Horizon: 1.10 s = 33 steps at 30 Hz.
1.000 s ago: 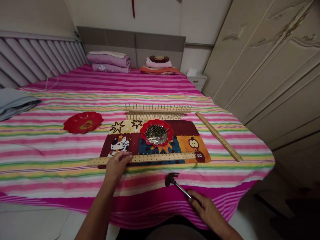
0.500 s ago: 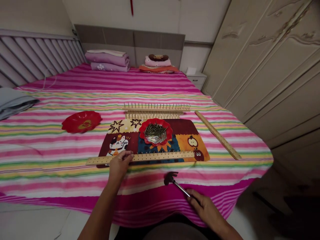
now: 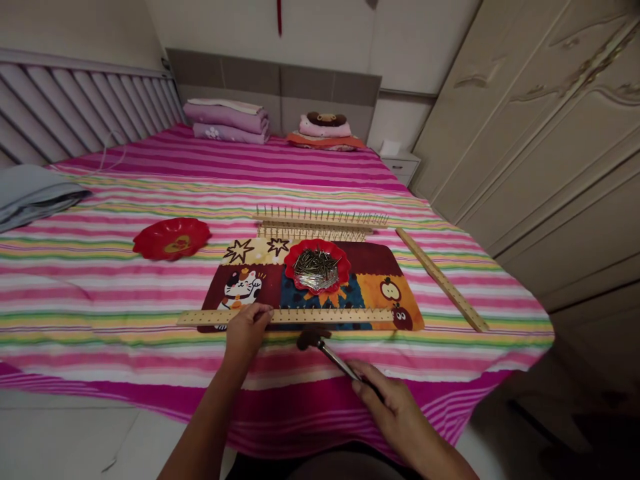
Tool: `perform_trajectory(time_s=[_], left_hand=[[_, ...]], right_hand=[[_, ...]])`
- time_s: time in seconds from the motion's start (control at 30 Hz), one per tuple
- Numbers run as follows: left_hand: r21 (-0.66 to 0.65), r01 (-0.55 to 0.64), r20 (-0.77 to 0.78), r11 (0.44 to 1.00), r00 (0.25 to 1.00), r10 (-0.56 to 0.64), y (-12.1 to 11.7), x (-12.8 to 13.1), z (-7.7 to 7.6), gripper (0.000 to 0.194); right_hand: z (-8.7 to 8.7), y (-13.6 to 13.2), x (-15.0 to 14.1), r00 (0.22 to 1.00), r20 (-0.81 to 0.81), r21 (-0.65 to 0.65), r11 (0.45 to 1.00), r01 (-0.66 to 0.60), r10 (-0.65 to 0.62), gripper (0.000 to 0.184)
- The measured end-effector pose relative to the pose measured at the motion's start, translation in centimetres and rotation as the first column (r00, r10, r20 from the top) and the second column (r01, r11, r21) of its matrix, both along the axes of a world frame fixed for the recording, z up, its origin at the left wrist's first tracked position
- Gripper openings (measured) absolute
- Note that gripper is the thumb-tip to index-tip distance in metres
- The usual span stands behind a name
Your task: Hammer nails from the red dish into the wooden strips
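Note:
A long wooden strip [image 3: 320,315] studded with a row of nails lies across the near edge of a patchwork cartoon mat [image 3: 380,283] on the bed. My left hand [image 3: 247,330] rests on the strip's left part, fingers pinched at its top as if on a nail too small to make out. My right hand [image 3: 387,403] grips the handle of a small hammer [image 3: 320,347], whose dark head hovers just below the strip's middle. A red dish [image 3: 316,267] full of loose nails sits on the mat behind the strip.
Two more nail-studded strips [image 3: 320,223] lie behind the mat, and a bare wooden strip [image 3: 440,279] lies angled at the right. An empty red dish [image 3: 171,238] sits at left. Folded bedding [image 3: 227,122] and grey cloth [image 3: 35,193] are farther off; wardrobe doors [image 3: 540,133] stand right.
My right hand has brought the hammer leftward and up, so its head now sits close under the strip near my left hand. My left hand has stayed on the strip.

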State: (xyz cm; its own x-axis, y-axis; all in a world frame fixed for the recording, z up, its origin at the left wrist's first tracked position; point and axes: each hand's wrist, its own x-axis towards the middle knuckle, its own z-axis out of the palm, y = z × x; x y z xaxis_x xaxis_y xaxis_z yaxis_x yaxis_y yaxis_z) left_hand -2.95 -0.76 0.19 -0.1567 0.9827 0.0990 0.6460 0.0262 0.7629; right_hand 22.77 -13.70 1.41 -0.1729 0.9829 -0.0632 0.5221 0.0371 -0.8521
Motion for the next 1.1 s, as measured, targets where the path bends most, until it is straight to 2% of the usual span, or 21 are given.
perform_trajectory(time_s=[0.13,0.27,0.37,0.5,0.57,0.67,0.77,0.83,0.97,1.03,1.1], left_hand=[[0.024,0.001,-0.021,1.000,1.000,-0.001,-0.1,0.0,-0.3,0.015],[0.032,0.001,-0.053,0.999,0.999,0.001,-0.1,0.0,-0.6,0.015],[0.039,0.009,-0.097,0.999,0.995,-0.005,0.0,-0.1,-0.8,0.014],[0.047,0.011,-0.178,0.999,0.984,-0.002,0.0,0.0,-0.9,0.015],[0.053,0.011,-0.190,0.999,0.982,-0.001,0.0,0.1,-0.7,0.015],[0.051,0.016,-0.137,0.999,0.991,-0.008,-0.1,0.2,-0.5,0.013],[0.003,0.021,-0.069,1.000,0.997,-0.021,-0.1,-0.1,-0.2,0.017],[-0.024,0.019,-0.051,1.000,0.998,-0.020,-0.2,-0.4,0.1,0.021],[0.101,-0.052,-0.126,0.994,0.990,0.065,0.0,-0.1,1.5,0.027],[0.149,-0.006,-0.171,0.989,0.985,0.032,0.6,1.2,2.4,0.024],[0.132,0.111,-0.231,0.985,0.970,-0.078,1.6,3.1,3.3,0.021]], right_hand=[[3.4,3.1,-2.5,0.998,0.046,0.214,0.976,-0.044,0.035,0.035],[5.6,5.6,-4.4,0.983,0.177,0.315,0.943,-0.109,0.054,0.036],[6.0,6.8,-5.5,0.956,0.288,0.304,0.942,-0.144,0.053,0.036],[5.5,7.2,-6.0,0.906,0.415,0.248,0.948,-0.198,0.081,0.036],[5.5,6.7,-5.7,0.916,0.393,0.256,0.947,-0.194,0.081,0.037],[5.4,5.0,-4.3,0.966,0.242,0.254,0.955,-0.150,0.087,0.036],[4.5,2.7,-1.9,0.989,0.095,0.163,0.978,-0.127,0.113,0.035],[3.0,1.1,0.0,0.991,0.069,0.076,0.990,-0.120,0.115,0.034],[-1.0,-1.4,3.5,0.998,0.028,-0.074,0.996,-0.057,0.059,0.031],[-2.9,-2.3,4.7,1.000,0.013,-0.126,0.992,-0.002,0.004,0.030],[-4.3,-2.7,5.4,0.999,0.007,-0.149,0.988,0.047,-0.047,0.030]])
